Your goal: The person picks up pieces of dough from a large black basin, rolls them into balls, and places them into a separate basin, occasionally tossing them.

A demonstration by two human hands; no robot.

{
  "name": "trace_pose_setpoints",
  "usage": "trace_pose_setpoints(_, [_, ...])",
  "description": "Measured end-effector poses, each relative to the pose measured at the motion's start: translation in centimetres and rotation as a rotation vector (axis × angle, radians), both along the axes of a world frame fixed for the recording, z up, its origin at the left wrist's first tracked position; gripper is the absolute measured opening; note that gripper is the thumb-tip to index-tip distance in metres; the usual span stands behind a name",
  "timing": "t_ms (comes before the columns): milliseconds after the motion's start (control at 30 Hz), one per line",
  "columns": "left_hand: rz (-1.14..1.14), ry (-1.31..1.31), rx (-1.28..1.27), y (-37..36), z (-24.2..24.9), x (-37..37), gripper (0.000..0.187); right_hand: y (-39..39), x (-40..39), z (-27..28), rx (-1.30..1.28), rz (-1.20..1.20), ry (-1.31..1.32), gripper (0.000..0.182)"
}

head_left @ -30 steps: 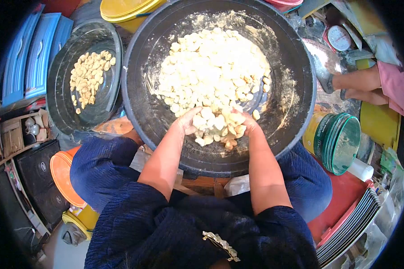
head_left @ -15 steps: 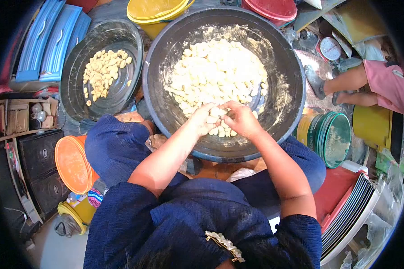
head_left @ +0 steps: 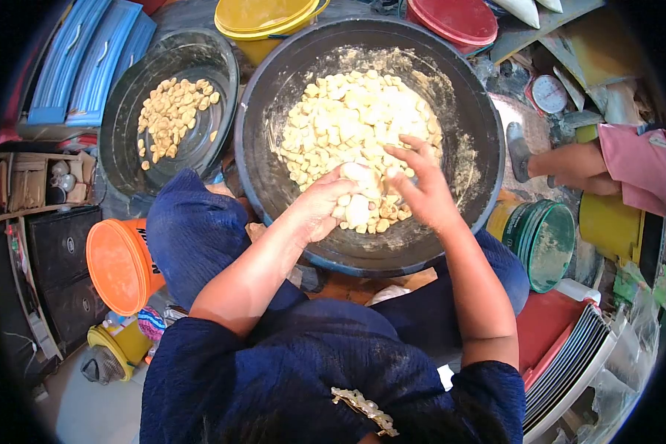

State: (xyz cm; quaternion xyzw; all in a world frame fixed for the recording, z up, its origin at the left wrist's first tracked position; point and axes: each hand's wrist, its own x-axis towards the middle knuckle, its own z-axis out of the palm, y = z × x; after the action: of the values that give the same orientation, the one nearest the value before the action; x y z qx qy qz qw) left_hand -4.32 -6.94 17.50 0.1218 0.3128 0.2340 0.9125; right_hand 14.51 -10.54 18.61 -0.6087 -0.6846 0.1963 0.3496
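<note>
A large dark round basin (head_left: pixel 255 140) stands between my knees, holding a heap of small pale dough-like pieces (head_left: pixel 362 111). Over its near part, my left hand (head_left: pixel 324 203) is closed around several of these pale pieces, some showing at its fingertips. To its right, my right hand (head_left: pixel 425 189) has its fingers spread, with nothing visibly held, above the heap. A pale dusting coats the basin's inner wall. At the left, a smaller dark oval tub (head_left: pixel 118 133) holds more loose pieces (head_left: pixel 172 115), browner in tone.
Yellow (head_left: pixel 263 18) and red (head_left: pixel 459 22) buckets stand beyond the basin. An orange-lidded bucket (head_left: pixel 118 266) is left, a green-rimmed bucket (head_left: pixel 551 244) right. Another person's legs (head_left: pixel 570 163) are at the right. Stacked trays (head_left: pixel 570 362) lie lower right.
My right hand has moved away from my left and its fingers have spread. My left hand has turned slightly and shows more pale pieces. The other person's legs have shifted slightly.
</note>
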Motion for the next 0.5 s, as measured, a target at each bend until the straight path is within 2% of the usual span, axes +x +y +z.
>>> trace_pose_setpoints(67, [-0.105, 0.177, 0.185, 0.0, -0.7, 1.1, 0.031, 0.0, -0.8, 0.7, -0.04, 0.02, 0.074, 0.029])
trace_pose_setpoints(133, [-0.138, 0.19, 0.216, 0.1, -1.0, 1.6, 0.026, 0.1, -0.3, 0.0, -0.479, 0.165, 0.429, 0.027])
trace_pose_setpoints(167, [-0.087, 0.194, 0.152, 0.1, -1.3, 2.0, 0.027, 0.4, 0.3, -0.3, -0.487, 0.12, 0.48, 0.02])
trace_pose_setpoints(200, [-0.034, 0.198, 0.092, 0.2, -1.6, 2.2, 0.027, 0.8, 0.7, -0.8, -0.483, 0.051, 0.712, 0.012])
trace_pose_setpoints(267, [-0.052, 0.184, 0.064, 0.6, -2.2, 2.5, 0.027, 1.4, 1.4, -0.5, -0.43, -0.152, 0.855, 0.007])
trace_pose_setpoints(400, [-0.027, 0.166, 0.04, 0.9, -2.3, 3.2, 0.024, 1.5, 1.7, 1.2, -0.346, -0.331, 0.679, 0.008])
trace_pose_setpoints(500, [-0.029, 0.075, 0.02, 1.1, -3.4, 2.9, 0.025, 1.4, 2.2, 0.6, -0.056, -0.413, 0.655, 0.013])
